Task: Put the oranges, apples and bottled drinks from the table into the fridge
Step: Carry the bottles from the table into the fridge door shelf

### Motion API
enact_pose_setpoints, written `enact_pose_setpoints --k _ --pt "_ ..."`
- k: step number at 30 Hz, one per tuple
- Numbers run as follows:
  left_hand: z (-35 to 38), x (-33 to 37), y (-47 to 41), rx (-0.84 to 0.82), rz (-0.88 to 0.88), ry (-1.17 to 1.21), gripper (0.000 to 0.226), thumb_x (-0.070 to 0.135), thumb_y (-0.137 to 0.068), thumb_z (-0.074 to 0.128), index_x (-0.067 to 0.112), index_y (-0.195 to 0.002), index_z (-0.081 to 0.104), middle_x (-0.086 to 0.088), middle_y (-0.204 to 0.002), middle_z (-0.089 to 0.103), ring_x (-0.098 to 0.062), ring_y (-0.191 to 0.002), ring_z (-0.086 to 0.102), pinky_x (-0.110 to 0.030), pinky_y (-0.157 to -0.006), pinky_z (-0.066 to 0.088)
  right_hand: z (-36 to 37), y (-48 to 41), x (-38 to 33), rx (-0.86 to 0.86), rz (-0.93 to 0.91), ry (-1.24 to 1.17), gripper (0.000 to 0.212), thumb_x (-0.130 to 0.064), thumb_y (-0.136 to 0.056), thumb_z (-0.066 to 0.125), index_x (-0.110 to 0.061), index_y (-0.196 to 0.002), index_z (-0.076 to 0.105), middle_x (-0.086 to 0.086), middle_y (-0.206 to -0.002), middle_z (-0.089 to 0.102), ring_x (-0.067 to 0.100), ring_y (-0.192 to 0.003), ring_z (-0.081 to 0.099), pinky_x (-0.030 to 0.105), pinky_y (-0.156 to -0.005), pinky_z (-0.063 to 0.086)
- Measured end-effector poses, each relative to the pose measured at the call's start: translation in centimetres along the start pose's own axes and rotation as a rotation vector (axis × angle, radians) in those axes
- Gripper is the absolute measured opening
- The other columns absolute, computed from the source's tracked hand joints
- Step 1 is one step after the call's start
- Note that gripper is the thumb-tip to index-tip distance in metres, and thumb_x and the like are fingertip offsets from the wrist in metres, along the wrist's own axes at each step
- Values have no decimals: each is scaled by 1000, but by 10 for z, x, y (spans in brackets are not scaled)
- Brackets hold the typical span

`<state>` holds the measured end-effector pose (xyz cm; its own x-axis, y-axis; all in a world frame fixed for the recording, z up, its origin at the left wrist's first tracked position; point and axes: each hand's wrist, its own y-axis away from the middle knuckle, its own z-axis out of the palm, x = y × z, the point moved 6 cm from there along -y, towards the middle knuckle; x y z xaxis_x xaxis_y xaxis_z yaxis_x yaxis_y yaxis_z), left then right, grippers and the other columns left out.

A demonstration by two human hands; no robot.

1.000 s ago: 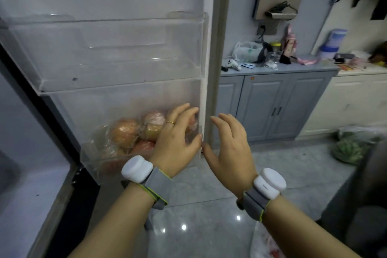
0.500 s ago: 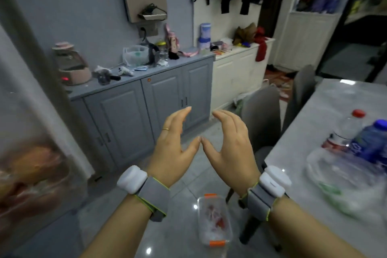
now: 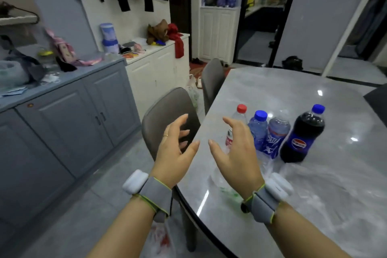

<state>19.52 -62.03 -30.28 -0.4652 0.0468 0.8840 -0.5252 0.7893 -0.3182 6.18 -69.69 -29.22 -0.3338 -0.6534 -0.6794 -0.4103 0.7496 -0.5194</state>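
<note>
Several bottles stand together on the grey marble table [image 3: 293, 94]: a clear one with a red cap [image 3: 238, 117], a blue one with a blue cap [image 3: 259, 130], a clear bottle with a blue label [image 3: 276, 134], and a dark cola bottle with a blue cap [image 3: 302, 136]. My right hand [image 3: 234, 151] hovers open just in front of the red-capped bottle, holding nothing. My left hand [image 3: 176, 146] is open beside it, over the table's left edge, fingers loosely spread. No fruit or fridge is in view.
A crumpled clear plastic bag [image 3: 314, 182] lies on the table near me. Two grey chairs [image 3: 167, 111] stand at the table's left side. Grey cabinets [image 3: 69, 115] with clutter line the left wall. A plastic container [image 3: 161, 239] lies on the floor.
The view has swung right from the fridge door with the bagged fruit to the table. Both empty hands now hover close to the bottles, fingers spread wider.
</note>
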Motion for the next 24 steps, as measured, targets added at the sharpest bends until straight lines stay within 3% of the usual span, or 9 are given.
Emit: enact_pose_setpoints --k 4,7,13,21,24 --pt "63 -14 -39 -79 -42 38 62 17 -84 65 41 -130 31 9 -135 37 -7 -120 45 -37 -98 48 -14 -22 61 46 132 -14 63 -24 -77 73 -14 -131 42 4 -129 46 13 -118 39 25 -101 30" --pt "101 -23 -59 -118 -103 77 78 18 -80 70 35 -140 22 5 -145 32 -10 -125 41 -40 -100 45 -16 -34 99 53 181 12 70 -26 -75 75 -13 -133 38 3 -130 42 11 -121 34 27 -104 28" --pt "158 -60 -90 -161 -195 53 106 27 -72 77 38 -145 0 8 -155 17 -13 -140 23 -46 -110 33 -5 -49 170 35 325 25 81 -22 -72 76 -7 -139 31 13 -138 39 23 -132 29 39 -110 29" --pt "194 -95 -116 -196 -309 -14 99 30 -74 70 34 -146 1 8 -157 10 -15 -144 15 -49 -112 29 21 -56 216 32 386 -43 89 -17 -74 74 -8 -145 20 11 -148 27 21 -139 22 26 -111 21" --pt "201 -105 -125 -209 -330 -17 102 38 -64 67 38 -145 4 10 -156 14 -14 -143 19 -49 -109 35 26 -62 221 74 384 41 88 -18 -74 74 -4 -143 22 15 -147 32 28 -138 26 29 -110 19"
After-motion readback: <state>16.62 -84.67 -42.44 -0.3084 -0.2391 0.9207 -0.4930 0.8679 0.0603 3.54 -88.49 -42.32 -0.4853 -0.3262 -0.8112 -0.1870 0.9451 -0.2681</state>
